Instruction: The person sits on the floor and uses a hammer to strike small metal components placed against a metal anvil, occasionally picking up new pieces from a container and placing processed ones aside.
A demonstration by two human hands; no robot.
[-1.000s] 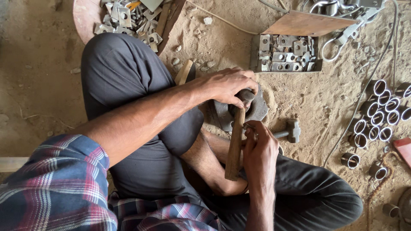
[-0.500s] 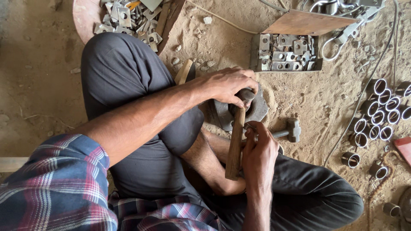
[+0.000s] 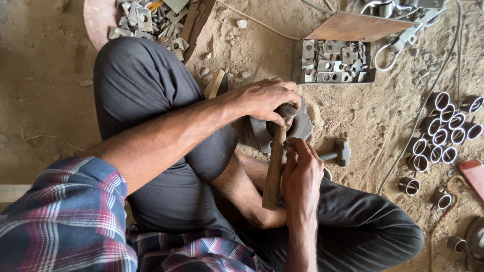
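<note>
I'm seeing the left hand (image 3: 267,98) clamping a small dark metal piece (image 3: 288,110) on the round grey iron block (image 3: 302,126); the right hand (image 3: 301,174), at six o'clock, is gripping the wooden-handled hammer (image 3: 275,166), head probably hidden.

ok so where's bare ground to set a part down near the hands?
Bare sand lies between the metal block, the second hammer and the cluster of short tubes. More bare floor lies left of the raised knee. Crowded: the tray of brackets ahead, tubes to the right, and around both hands, left hand, right hand.
</note>
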